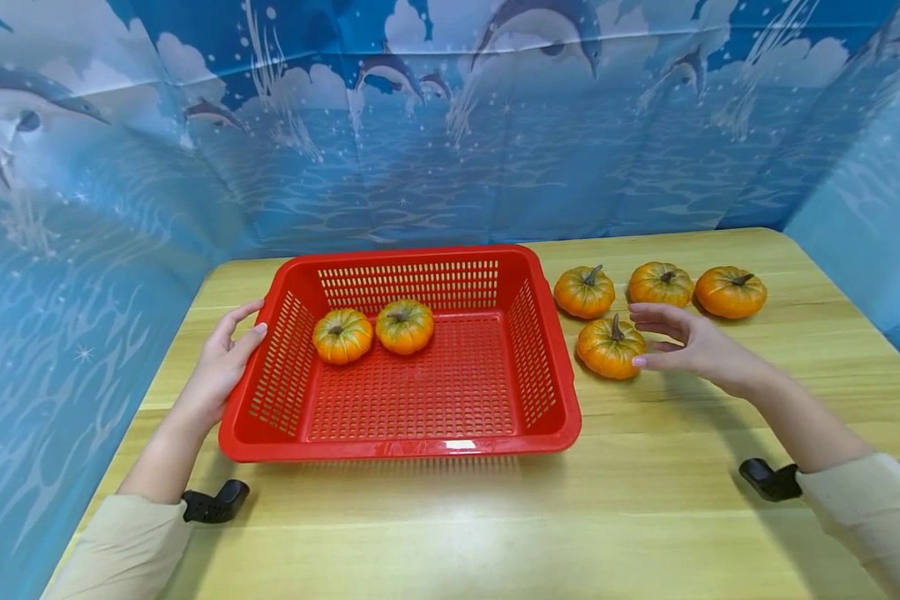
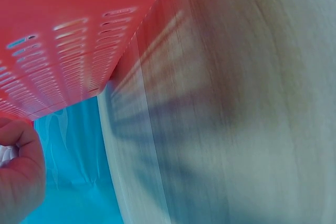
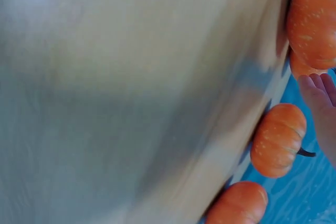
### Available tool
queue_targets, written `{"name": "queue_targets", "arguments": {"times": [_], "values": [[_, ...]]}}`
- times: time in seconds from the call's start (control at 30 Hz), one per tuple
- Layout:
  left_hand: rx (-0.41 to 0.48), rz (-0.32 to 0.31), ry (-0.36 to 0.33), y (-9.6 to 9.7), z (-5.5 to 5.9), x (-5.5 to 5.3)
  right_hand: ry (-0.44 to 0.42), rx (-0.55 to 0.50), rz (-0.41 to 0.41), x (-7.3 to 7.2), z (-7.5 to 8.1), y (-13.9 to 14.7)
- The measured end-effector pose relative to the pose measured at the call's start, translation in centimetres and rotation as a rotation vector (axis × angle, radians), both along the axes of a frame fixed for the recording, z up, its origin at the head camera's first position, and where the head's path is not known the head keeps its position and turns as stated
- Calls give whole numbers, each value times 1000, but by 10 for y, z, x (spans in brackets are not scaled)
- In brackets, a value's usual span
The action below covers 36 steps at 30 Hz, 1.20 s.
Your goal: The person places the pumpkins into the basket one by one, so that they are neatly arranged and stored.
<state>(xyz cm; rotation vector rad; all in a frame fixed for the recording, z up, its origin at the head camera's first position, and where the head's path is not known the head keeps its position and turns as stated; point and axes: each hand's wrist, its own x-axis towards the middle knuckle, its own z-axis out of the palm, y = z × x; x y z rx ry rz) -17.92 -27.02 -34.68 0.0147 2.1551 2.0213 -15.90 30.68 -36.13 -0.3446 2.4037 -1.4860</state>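
A red plastic basket (image 1: 412,448) stands on the table with two small pumpkins (image 1: 342,336) side by side in its left part. My left hand (image 1: 221,367) grips the basket's left rim, the thumb over the top edge; the left wrist view shows the basket's slotted outer wall (image 2: 73,40) beside that hand. To the right of the basket sits a small orange pumpkin (image 1: 610,348) with an upright stem. At its right side is my right hand (image 1: 682,346), thumb and fingers spread apart, not closed round it; whether a fingertip touches it I cannot tell.
Behind the right hand are three more pumpkins: one near the basket (image 1: 585,292), a middle one (image 1: 660,285) and a far right one (image 1: 731,292). A wooden table (image 1: 450,533) lies under everything. Blue dolphin-print cloth (image 1: 450,167) hangs behind and at both sides.
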Motion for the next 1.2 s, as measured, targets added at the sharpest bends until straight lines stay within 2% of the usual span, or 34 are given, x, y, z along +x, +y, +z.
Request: {"name": "queue_targets", "arguments": {"times": [0.27, 0.5, 0.77, 1.2], "values": [[4, -2, -2, -1, -1, -1, 15, 13, 9, -2, -11, -2], [0, 4, -6, -1, -1, 0, -26, 52, 9, -7, -16, -3], [10, 0, 1, 1, -1, -1, -67, 49, 15, -11, -17, -5], [5, 1, 4, 0, 0, 0, -86, 94, 22, -17, -15, -5]]}}
